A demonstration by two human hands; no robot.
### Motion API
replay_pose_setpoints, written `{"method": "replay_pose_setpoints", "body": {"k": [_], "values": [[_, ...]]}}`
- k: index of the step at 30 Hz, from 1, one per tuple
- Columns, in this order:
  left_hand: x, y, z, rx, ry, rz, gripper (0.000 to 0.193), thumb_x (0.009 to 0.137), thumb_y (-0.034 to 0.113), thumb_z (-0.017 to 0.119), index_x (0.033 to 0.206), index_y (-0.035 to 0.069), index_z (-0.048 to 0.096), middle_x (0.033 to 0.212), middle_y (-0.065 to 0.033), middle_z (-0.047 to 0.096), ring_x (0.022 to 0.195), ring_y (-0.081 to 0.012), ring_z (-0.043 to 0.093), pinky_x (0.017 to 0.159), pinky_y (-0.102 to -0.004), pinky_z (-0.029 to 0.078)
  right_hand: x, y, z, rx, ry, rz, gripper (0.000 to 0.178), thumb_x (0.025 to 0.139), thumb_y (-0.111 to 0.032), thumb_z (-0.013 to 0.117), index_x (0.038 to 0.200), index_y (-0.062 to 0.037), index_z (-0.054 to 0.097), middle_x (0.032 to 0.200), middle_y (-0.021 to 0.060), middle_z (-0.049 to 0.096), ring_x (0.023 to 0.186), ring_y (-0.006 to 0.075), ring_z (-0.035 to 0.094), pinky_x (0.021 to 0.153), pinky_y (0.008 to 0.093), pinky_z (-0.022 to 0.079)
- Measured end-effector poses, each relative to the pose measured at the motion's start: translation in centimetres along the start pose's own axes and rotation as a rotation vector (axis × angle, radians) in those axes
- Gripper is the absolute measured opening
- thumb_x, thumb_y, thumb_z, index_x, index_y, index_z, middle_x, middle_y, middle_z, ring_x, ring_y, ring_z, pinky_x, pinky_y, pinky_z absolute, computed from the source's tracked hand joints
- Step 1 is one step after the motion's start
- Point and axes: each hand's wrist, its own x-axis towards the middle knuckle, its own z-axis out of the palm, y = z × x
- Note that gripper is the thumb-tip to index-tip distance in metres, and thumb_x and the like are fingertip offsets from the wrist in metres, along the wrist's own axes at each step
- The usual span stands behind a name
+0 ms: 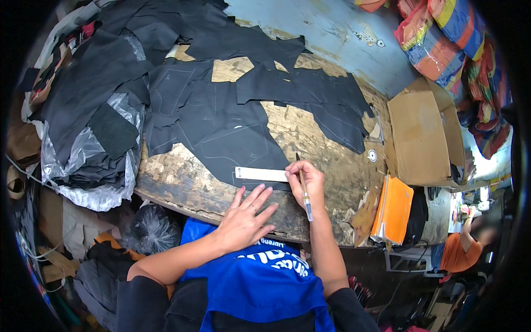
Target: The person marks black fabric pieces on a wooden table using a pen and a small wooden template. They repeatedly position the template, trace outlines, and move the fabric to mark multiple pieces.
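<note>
Black material (232, 148) lies under the white strip (261, 174). At the strip's right end, the right hand (313, 180) has a pen (303, 188) in its grip; below the strip, the left hand (242, 224) spreads, released.

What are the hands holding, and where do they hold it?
The right hand holds a pen by its barrel and touches the white strip at its right end. The left hand holds nothing.

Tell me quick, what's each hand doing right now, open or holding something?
Left hand: open and spread, holding nothing.
Right hand: closed, holding a pen and touching one end of the white strip.
</note>
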Motion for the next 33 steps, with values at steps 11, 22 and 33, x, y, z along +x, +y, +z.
{"method": "replay_pose_setpoints", "body": {"k": [11,22,33], "values": [[0.9,-0.8,1.3,0.137,-0.077,-0.089,0.070,0.082,0.053,0.058,0.131,0.004,0.048,0.144,-0.0275,0.030,0.137,-0.0402,0.025,0.106,-0.0629,0.018,0.8,-0.8,0.3,-0.318,-0.032,-0.103,0.011,0.073,0.009,0.062,0.075,-0.0001,0.057,0.074,0.0093,0.064,0.074,0.0141,0.063,0.068,0.0260,0.049],[1.0,-0.9,1.4,0.159,-0.076,-0.078,0.072,0.082,0.054,0.057,0.132,0.003,0.048,0.144,-0.0276,0.030,0.137,-0.0399,0.025,0.105,-0.0625,0.018,0.7,-0.7,0.4,-0.429,0.036,-0.259,0.009,0.070,0.007,0.063,0.076,0.0003,0.061,0.077,0.0117,0.066,0.073,0.0253,0.064,0.069,0.0310,0.050],[1.0,-1.0,1.3,0.159,-0.065,-0.067,0.071,0.081,0.054,0.058,0.130,0.003,0.050,0.143,-0.0278,0.031,0.136,-0.0394,0.026,0.105,-0.0620,0.020,-0.3,-0.9,-0.1,-0.057,0.153,-0.098,0.014,0.090,-0.004,0.057,0.098,0.0025,0.066,0.083,0.0099,0.066,0.082,0.0154,0.064,0.072,0.0254,0.050]]}}
